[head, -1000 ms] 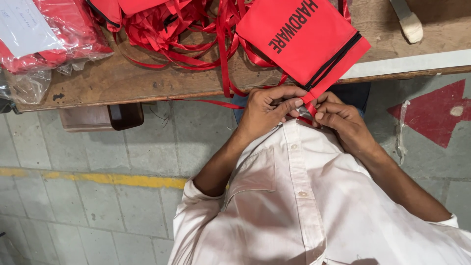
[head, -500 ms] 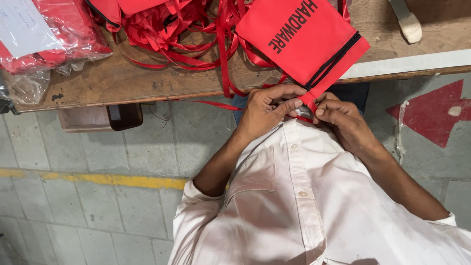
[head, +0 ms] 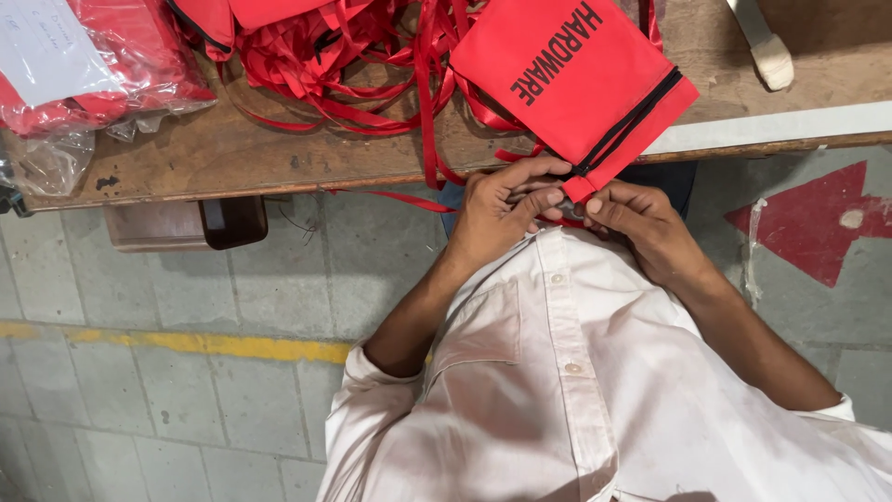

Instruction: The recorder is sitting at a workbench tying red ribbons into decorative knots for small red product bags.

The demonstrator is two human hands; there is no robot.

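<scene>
Barely shifted since 0.5 s ago: left hand (head: 497,209) and right hand (head: 641,223) still pinched together on the zip corner of the flat red fabric pouch (head: 576,84) overhanging the worn wooden surface (head: 279,158). Seemingly mid-step, zip end unfinished, with tangled red ribbons (head: 344,56) untouched behind.

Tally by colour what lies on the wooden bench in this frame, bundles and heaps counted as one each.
Red: 3 - flat pouch held at its corner by both hands, ribbon tangle, plastic-wrapped bundle
White: 1 - handle-like object
Total: 4
</scene>
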